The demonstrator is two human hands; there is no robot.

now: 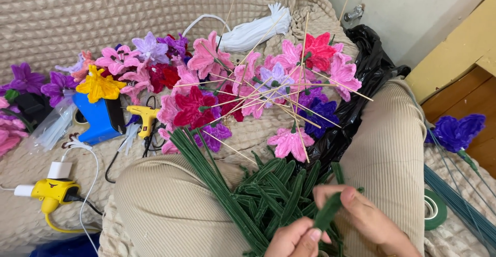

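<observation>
Beige quilted sofa cover (103, 19) runs under everything, and the person sits on it with a lap full of craft pieces. A green leaf loop (327, 211), made of fuzzy wire, stands between both hands low in the frame: the right hand (369, 221) has thumb and fingers closed on its upper half, and the left hand (297, 239) is pinched shut around its lower end.

Under them lies a heap of leaves (274, 190) like it, and a long bundle of green stems (206, 171) slants across the left thigh. I'd say that bundle sits loose on a sloping leg, so a shift of the knee could send it sliding to the floor. The heap is tangled too; lifting one piece might drag others out.

Beyond the knees, pink, red and purple flowers (243, 81) on thin sticks (268, 99) cross each other, points outward, apt to snag a sleeve. Farther left a yellow glue gun (144, 118) lies among cords near a blue box (101, 117); if hot, it could scorch the cover.
</observation>
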